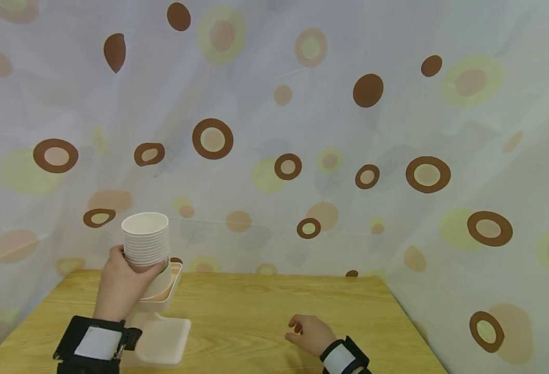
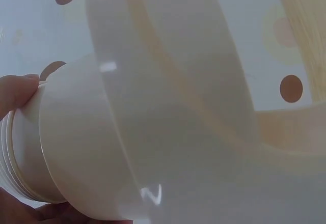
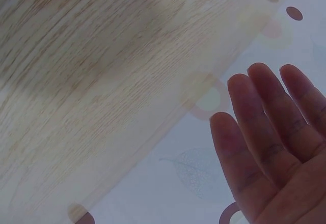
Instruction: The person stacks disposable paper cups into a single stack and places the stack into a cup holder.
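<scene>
My left hand (image 1: 123,280) grips a stack of white cups (image 1: 146,240) near its lower part, thumb on the right side. The stack stands upright, mouths up, at the left of the table. Behind the hand, a white container (image 1: 177,283) with a rounded rim sits below the stack, partly hidden. In the left wrist view, the ridged cup rims (image 2: 9,150) lie beside a wider white round piece (image 2: 84,142), and a large pale wall fills the middle. My right hand (image 1: 312,335) hovers over the table at the right, fingers loosely bent, holding nothing.
A flat white tray-like piece (image 1: 162,340) with rounded corners lies on the wooden table (image 1: 255,306), in front of the container and beside the left wrist. A white curtain (image 1: 255,104) with brown and yellow spots hangs behind and along the table's sides.
</scene>
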The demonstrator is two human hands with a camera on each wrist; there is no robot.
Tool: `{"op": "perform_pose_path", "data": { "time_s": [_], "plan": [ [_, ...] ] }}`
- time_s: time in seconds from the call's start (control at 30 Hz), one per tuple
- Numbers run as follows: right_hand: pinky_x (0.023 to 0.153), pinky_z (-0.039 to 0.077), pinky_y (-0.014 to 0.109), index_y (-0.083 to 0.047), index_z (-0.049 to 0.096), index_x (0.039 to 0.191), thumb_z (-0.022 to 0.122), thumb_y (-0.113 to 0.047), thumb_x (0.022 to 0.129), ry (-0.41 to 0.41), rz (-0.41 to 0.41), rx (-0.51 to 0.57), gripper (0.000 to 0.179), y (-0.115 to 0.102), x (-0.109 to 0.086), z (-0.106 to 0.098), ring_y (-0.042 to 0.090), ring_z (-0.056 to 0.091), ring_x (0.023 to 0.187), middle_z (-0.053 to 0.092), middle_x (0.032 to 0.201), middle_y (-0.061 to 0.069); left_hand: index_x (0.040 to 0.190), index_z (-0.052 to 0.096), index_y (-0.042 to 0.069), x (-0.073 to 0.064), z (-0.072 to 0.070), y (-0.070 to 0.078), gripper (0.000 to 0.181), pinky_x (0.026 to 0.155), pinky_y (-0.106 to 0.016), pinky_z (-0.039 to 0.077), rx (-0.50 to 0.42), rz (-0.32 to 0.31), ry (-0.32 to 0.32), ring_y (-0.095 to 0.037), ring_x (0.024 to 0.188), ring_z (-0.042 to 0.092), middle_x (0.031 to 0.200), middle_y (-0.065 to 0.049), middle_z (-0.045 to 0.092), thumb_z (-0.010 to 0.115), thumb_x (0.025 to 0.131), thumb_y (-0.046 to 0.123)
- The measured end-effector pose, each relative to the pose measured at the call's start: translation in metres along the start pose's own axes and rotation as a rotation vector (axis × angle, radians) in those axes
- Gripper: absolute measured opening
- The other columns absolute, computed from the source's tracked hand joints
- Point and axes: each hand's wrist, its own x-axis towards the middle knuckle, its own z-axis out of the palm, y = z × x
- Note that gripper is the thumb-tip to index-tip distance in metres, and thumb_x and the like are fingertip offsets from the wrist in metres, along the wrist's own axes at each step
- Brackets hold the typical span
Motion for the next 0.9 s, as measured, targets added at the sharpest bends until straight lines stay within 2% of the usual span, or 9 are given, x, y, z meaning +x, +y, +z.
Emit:
{"op": "perform_pose_path", "data": {
  "time_s": [0.17,0.37,0.53,0.77,0.9],
  "plan": [
    [0.062,0.049,0.037,-0.003,0.064,0.099,0.065,-0.027,0.086,0.009,-0.014,-0.009,0.027,0.003,-0.001,0.002,0.021,0.059,0.074,0.064,0.085,0.006,0.133,0.024,-0.013,-0.002,0.002,-0.001,0.089,0.093,-0.061,0.040,-0.004,-0.014,0.002,-0.049,0.113,0.048,0.124,-0.035,0.044,0.073,0.078,0.036],
    [0.062,0.049,0.038,-0.004,0.063,0.100,0.064,-0.027,0.087,0.011,-0.005,-0.010,0.027,0.005,0.000,0.002,0.022,0.060,0.075,0.064,0.086,0.006,0.133,0.025,-0.014,-0.002,0.003,-0.003,0.087,0.094,-0.062,0.040,0.001,0.012,0.026,-0.050,0.112,0.049,0.123,-0.037,0.045,0.073,0.079,0.034],
    [0.063,0.049,0.039,-0.004,0.063,0.101,0.064,-0.027,0.087,0.006,0.004,-0.001,0.027,0.005,0.000,0.000,0.023,0.060,0.076,0.064,0.087,0.007,0.131,0.026,-0.015,-0.003,0.004,-0.007,0.086,0.092,-0.062,0.041,0.021,0.012,0.011,-0.051,0.110,0.050,0.122,-0.038,0.046,0.073,0.079,0.034],
    [0.063,0.049,0.039,-0.003,0.063,0.101,0.064,-0.026,0.087,0.000,0.008,0.018,0.027,0.006,0.000,0.000,0.024,0.060,0.076,0.064,0.087,0.007,0.131,0.017,-0.019,-0.003,0.010,-0.010,0.091,0.088,-0.061,0.035,0.036,0.003,-0.017,-0.048,0.115,0.029,0.126,-0.038,0.026,0.072,0.078,0.031],
    [0.063,0.049,0.039,-0.003,0.063,0.101,0.064,-0.026,0.087,-0.001,0.008,0.021,0.027,0.007,0.000,0.000,0.024,0.060,0.076,0.064,0.086,0.007,0.131,0.014,-0.020,-0.003,0.012,-0.010,0.093,0.088,-0.064,0.035,0.040,-0.009,-0.030,-0.049,0.116,0.028,0.127,-0.040,0.023,0.071,0.079,0.031]
  ]
}}
